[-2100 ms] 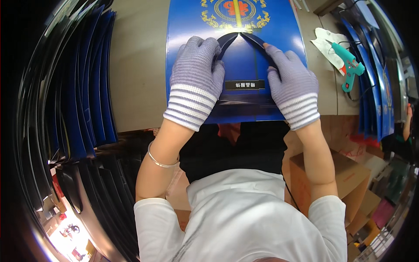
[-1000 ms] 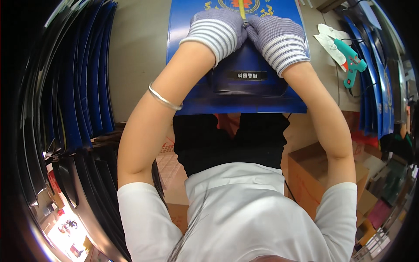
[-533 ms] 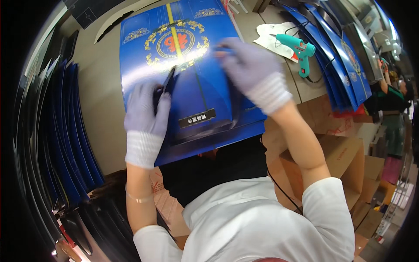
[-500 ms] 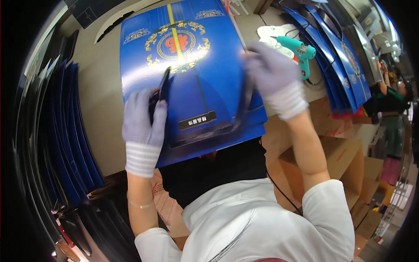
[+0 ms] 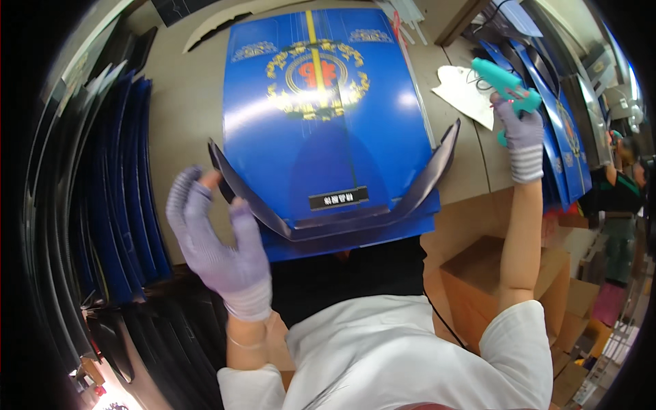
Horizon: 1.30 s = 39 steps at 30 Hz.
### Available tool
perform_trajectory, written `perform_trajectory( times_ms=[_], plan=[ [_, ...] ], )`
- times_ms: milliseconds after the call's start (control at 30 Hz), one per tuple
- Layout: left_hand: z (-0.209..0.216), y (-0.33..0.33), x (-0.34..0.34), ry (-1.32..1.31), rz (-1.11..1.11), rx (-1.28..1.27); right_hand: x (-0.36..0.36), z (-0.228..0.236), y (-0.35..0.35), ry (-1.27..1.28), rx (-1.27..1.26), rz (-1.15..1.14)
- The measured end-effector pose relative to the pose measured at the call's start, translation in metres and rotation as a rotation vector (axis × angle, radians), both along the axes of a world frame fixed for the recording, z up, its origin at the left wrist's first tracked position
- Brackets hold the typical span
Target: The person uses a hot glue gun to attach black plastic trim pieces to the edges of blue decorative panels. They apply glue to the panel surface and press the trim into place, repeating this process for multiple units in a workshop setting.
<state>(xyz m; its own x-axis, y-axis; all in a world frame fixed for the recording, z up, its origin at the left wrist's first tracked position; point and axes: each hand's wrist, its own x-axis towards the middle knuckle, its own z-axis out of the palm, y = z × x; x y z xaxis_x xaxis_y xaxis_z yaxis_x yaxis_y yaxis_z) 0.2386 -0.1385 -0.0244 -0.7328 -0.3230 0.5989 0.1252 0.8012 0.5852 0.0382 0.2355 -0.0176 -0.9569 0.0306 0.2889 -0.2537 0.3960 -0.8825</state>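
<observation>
A glossy blue printed panel [image 5: 266,147] with a gold emblem lies before me on the table. Along its near edge rests a dark bent strip [image 5: 328,227], its two ends standing up at either side. My left hand [image 5: 222,236], in a lilac glove with bare fingertips, is open beside the strip's left end, fingers apart. At the right, my gloved right hand [image 5: 523,133] is closed around a teal glue gun [image 5: 504,80], raised over a white sheet [image 5: 461,89].
Blue folded panels [image 5: 116,184] stand packed at the left, with black ones [image 5: 164,348] below. More blue panels [image 5: 570,147] lean at the right. A cardboard box [image 5: 506,273] sits on the lower right. White sticks [image 5: 410,20] lie at the back. Another person works far right.
My left hand has let go of the dark strip and moved down and left. My right hand has left the strip's other end, moved right and picked up the glue gun.
</observation>
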Motion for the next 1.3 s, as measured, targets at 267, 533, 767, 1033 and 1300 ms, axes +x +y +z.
perform_trajectory(
  times_ms=[267, 533, 767, 1033, 1300],
  plan=[
    [0.005, 0.118, -0.069, -0.197, -0.749, 1.323, 0.052, 0.034, -0.144, -0.023, -0.121, 0.602],
    [-0.007, 0.115, -0.071, -0.182, -0.74, 1.75, -0.133, 0.034, -0.123, 0.013, 1.221, 0.243],
    [-0.009, 0.11, -0.074, -0.197, -0.784, 1.756, -0.181, 0.007, -0.145, -0.132, 1.423, -0.076],
    [-0.017, 0.101, -0.066, -0.174, -0.841, 1.822, -0.004, 0.069, -0.12, 0.066, -0.165, 0.631],
    [-0.008, 0.116, -0.055, -0.241, -0.765, 1.519, 0.069, 0.062, -0.109, 0.332, 0.074, 0.281]
  ],
)
